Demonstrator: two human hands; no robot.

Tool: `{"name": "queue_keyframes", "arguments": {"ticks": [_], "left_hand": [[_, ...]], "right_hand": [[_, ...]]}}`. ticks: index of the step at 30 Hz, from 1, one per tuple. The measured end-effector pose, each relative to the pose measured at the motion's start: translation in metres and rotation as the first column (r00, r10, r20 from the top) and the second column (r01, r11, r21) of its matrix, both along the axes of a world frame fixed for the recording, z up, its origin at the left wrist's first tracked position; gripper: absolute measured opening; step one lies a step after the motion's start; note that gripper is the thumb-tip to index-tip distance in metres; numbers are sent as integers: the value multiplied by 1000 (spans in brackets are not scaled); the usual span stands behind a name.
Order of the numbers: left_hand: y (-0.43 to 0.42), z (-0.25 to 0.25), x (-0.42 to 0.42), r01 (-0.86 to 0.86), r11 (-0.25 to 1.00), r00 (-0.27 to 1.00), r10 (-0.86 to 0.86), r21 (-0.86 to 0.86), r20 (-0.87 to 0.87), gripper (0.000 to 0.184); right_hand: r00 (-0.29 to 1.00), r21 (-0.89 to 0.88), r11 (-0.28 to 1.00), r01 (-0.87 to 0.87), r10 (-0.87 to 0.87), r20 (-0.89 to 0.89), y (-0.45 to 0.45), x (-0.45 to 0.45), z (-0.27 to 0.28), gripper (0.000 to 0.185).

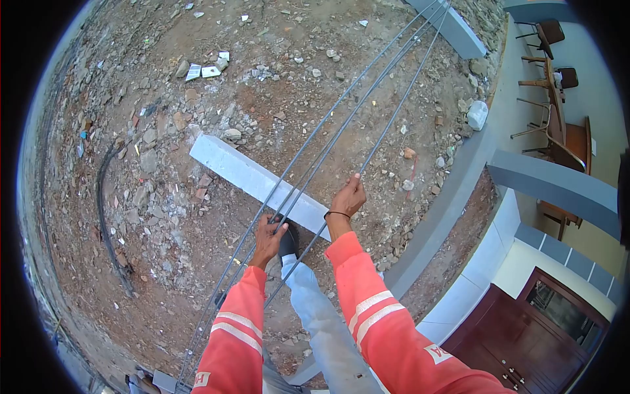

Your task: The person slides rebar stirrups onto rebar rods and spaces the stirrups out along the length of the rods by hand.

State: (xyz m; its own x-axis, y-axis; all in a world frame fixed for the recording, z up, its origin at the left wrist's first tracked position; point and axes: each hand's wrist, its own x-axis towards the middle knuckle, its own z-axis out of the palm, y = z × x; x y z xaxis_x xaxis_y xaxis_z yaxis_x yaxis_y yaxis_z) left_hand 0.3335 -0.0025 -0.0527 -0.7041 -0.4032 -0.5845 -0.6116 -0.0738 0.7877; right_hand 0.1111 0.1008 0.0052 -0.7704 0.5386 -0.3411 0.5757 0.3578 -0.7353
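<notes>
Several long thin metal rods (331,136) run diagonally from the upper right to the lower left, crossing over a pale rectangular block (239,172) on the ground. My right hand (348,200), with a dark band at the wrist, has its fingers closed on the rightmost rod, just right of the block's end. Lower and to the left, my left hand (266,240) is closed round rods near the block's lower edge. A dark shoe (287,240) shows beside it, partly under the rods.
Rubble and stones cover the dirt ground (262,98). A black hose (102,197) lies at the left. A second block (456,33) supports the rods' far end. To the right are a low grey kerb (440,217), chairs (551,29) and a dark red door (518,338).
</notes>
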Motion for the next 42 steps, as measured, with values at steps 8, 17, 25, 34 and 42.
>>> {"name": "queue_keyframes", "arguments": {"ticks": [8, 17, 25, 34, 42], "left_hand": [[9, -8, -7, 136, 930, 978, -70, -342, 199, 46], [6, -5, -10, 246, 938, 931, -158, -245, 329, 40], [18, 18, -26, 241, 963, 900, -174, -123, 400, 54], [-8, 123, 0, -398, 907, 914, 405, -138, 29, 43], [-17, 125, 184, -769, 586, 570, 809, -255, 143, 37]], "right_hand": [[989, -76, 997, -16, 4, -147, -5, 3, 26, 49], [996, -2, 996, -88, 88, -24, 34, -11, -60, 53], [680, 533, 429, -729, 537, 499, 95, -31, -92, 66], [81, 567, -286, -772, 841, 534, 3, -5, -13, 34], [-291, 133, -293, -947, 956, 28, -162, 128, -15, 17]]}}
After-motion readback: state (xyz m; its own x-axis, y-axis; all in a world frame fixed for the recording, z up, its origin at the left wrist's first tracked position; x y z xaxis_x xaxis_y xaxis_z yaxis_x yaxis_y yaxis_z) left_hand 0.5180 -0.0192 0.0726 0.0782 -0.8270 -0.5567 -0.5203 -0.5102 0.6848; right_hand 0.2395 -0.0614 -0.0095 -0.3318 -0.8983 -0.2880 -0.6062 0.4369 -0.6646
